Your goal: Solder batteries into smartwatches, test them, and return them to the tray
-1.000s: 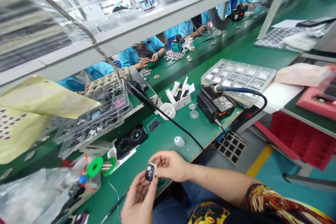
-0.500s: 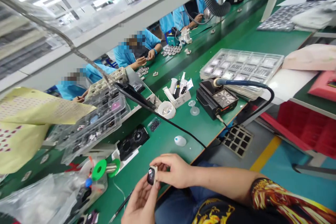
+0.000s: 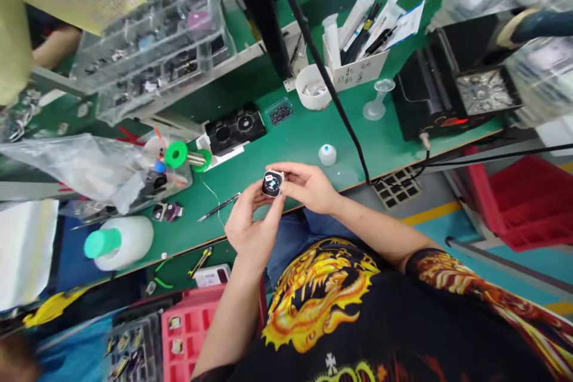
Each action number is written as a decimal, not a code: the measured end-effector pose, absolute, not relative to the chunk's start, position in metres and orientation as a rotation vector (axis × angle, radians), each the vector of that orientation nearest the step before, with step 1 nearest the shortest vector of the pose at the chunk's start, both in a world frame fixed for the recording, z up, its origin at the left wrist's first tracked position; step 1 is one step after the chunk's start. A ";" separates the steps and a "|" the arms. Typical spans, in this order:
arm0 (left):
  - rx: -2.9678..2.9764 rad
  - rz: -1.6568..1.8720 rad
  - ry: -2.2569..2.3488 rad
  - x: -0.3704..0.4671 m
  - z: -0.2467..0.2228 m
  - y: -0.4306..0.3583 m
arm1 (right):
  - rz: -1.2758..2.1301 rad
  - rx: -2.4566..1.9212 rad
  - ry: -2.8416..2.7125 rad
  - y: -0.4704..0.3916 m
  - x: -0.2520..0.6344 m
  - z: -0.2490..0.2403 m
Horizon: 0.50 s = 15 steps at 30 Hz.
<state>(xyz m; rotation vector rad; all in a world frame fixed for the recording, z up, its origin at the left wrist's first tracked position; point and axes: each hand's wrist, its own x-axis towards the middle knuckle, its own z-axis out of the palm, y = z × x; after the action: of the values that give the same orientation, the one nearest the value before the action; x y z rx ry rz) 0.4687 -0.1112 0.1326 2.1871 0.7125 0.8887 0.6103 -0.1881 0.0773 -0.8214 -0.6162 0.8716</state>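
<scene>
Between my two hands, over the front edge of the green bench, is a small watch (image 3: 271, 184) with a dark, lit face and a small label on it. My left hand (image 3: 253, 221) grips it from the left side, thumb below. My right hand (image 3: 310, 187) pinches its right edge between thumb and fingers. A pair of tweezers (image 3: 218, 208) lies on the bench left of my hands. The small white bottle (image 3: 327, 155) with a blue tip stands behind my right hand. Behind my left hand sits a black holder (image 3: 235, 129) with round recesses.
A white box of syringes and pens (image 3: 360, 73), a white round dish (image 3: 313, 88) and a black device (image 3: 425, 86) stand at the back. Left are a solder spool (image 3: 176, 155) and a white bottle with green cap (image 3: 129, 243). A black cable (image 3: 333, 92) crosses the bench.
The view has tilted down and levelled, so the bench front, my lap and a red tray now show. Both hands still hold the watch, whose face is now turned up and lit.
</scene>
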 end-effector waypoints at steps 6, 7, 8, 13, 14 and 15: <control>2.548 1.015 0.598 0.469 0.128 -0.099 | 0.850 -0.852 -0.625 -0.184 0.605 0.082; 2.564 1.016 0.601 0.469 0.127 -0.098 | 0.842 -0.865 -0.639 -0.184 0.604 0.082; 2.566 1.011 0.608 0.469 0.126 -0.098 | 0.833 -0.880 -0.649 -0.183 0.603 0.081; 2.375 0.828 0.650 0.461 0.134 -0.099 | 0.855 -0.923 -0.664 -0.185 0.602 0.080; 2.310 0.779 0.649 0.458 0.138 -0.097 | 0.882 -0.922 -0.677 -0.186 0.603 0.081; 2.252 0.731 0.641 0.454 0.141 -0.093 | 0.911 -0.923 -0.694 -0.187 0.603 0.081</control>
<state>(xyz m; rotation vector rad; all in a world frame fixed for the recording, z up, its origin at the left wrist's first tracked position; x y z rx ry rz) 0.4545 -0.0929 0.1409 2.2517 0.6406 0.7312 0.6032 -0.1866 0.0815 -0.9231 -0.6943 0.9109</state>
